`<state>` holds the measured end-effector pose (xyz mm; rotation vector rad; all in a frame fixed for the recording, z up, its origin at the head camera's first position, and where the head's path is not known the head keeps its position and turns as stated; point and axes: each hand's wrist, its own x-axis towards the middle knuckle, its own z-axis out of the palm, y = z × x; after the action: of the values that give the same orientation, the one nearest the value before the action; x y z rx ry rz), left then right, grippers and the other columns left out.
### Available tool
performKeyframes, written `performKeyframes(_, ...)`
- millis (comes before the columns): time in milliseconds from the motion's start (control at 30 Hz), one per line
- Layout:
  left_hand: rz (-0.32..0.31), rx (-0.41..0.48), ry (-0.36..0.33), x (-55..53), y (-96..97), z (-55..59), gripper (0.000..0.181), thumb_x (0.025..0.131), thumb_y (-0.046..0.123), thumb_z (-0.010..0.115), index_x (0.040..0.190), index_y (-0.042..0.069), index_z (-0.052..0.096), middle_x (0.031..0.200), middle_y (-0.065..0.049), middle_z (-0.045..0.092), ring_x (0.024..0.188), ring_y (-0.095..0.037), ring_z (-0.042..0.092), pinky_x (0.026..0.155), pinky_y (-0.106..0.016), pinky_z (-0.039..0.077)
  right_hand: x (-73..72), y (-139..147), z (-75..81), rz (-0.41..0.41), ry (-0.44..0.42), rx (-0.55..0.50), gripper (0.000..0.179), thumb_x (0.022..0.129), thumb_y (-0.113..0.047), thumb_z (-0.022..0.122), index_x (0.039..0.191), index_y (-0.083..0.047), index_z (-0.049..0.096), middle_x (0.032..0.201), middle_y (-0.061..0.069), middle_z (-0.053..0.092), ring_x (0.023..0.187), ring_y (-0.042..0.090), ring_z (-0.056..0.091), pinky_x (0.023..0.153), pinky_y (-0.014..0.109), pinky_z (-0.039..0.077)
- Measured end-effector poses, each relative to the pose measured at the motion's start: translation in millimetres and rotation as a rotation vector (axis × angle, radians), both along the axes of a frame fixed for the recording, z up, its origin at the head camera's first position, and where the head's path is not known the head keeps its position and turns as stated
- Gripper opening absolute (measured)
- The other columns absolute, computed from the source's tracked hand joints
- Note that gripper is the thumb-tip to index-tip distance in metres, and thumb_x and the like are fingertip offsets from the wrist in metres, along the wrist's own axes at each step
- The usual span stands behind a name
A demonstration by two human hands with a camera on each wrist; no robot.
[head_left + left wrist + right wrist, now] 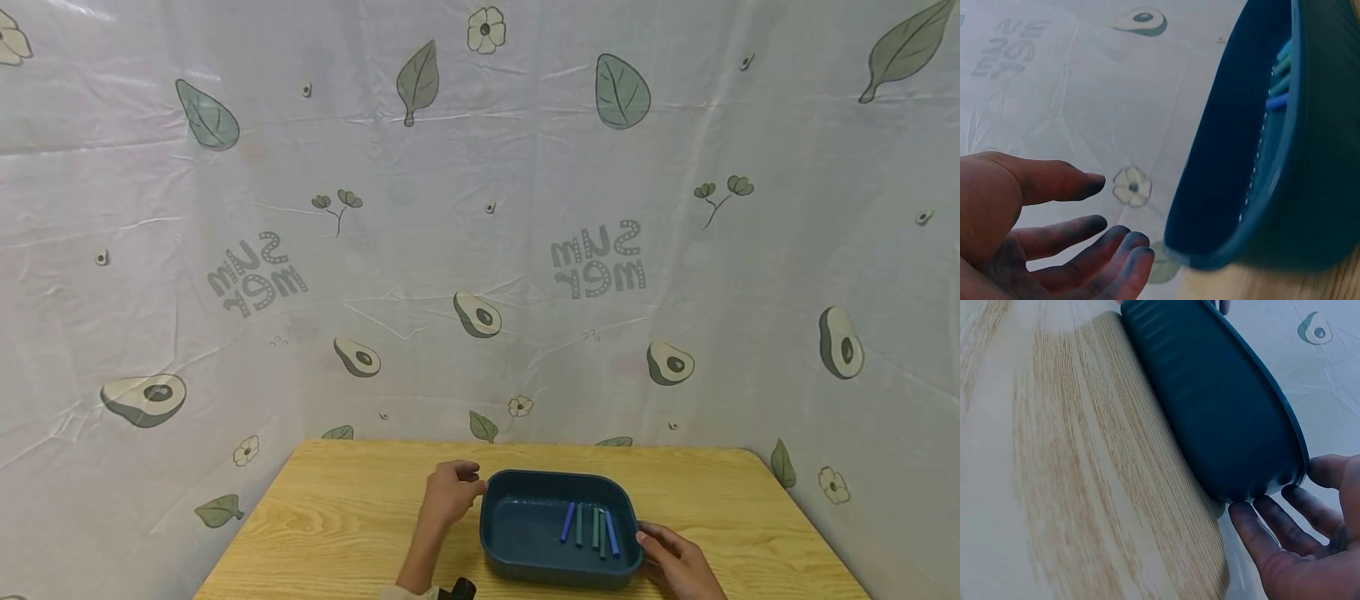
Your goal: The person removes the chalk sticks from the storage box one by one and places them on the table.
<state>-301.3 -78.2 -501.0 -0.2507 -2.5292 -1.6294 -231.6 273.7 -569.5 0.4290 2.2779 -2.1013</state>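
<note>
A dark blue rectangular basin (525, 567) with rounded corners stands on the wooden table. Inside, towards its right end, lie several slim blue and green sticks (579, 525); their exact kind is too small to tell. My left hand (450, 492) is beside the basin's left end. In the left wrist view, the fingers of the left hand (1060, 231) are loosely bent and apart from the basin wall (1322, 156), holding nothing. At the right end, my right hand (678, 562) touches the basin. The right wrist view has its fingertips (1244, 512) against the outer wall, thumb by the rim.
The light wooden table (360, 500) reaches back to a pale curtain (420, 250) printed with leaves, flowers and avocados, which also hangs along both sides. A black strap or device (461, 588) shows near my left wrist.
</note>
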Motion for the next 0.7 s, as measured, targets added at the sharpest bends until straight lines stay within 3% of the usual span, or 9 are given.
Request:
performKeyframes(300,-0.044,-0.027,0.014,-5.4,35.6,2.0,0.033,0.086,0.009,0.083,0.114,-0.007,0.078,0.1,-0.016,0.078,0.092,-0.029,0.074,0.077,-0.042,0.063,0.0,1.0,2.0,0.002,0.002,0.012,0.057,0.107,-0.024,0.067,0.145,0.017,0.055,0.138,0.038,0.065,0.112,0.038,0.076,0.091,0.052,0.065)
performKeyframes(467,-0.071,0.027,-0.049,-6.5,54.5,-3.0,0.033,0.085,0.007,0.083,0.114,-0.008,0.077,0.095,-0.01,0.074,0.082,-0.019,0.069,0.07,-0.037,0.06,-0.5,2.6,1.8,0.006,-0.005,0.002,0.056,0.106,-0.023,0.069,0.144,0.017,0.056,0.138,0.039,0.064,0.115,0.042,0.075,0.091,0.053,0.064)
performKeyframes(700,-0.098,0.063,-0.081,-9.6,71.8,-7.9,0.036,0.086,0.005,0.082,0.118,-0.011,0.075,0.095,-0.011,0.076,0.077,-0.018,0.071,0.064,-0.034,0.06,-0.3,1.0,2.7,-0.01,0.004,-0.007,0.053,0.105,-0.02,0.069,0.142,0.016,0.059,0.134,0.035,0.068,0.115,0.038,0.075,0.09,0.051,0.065)
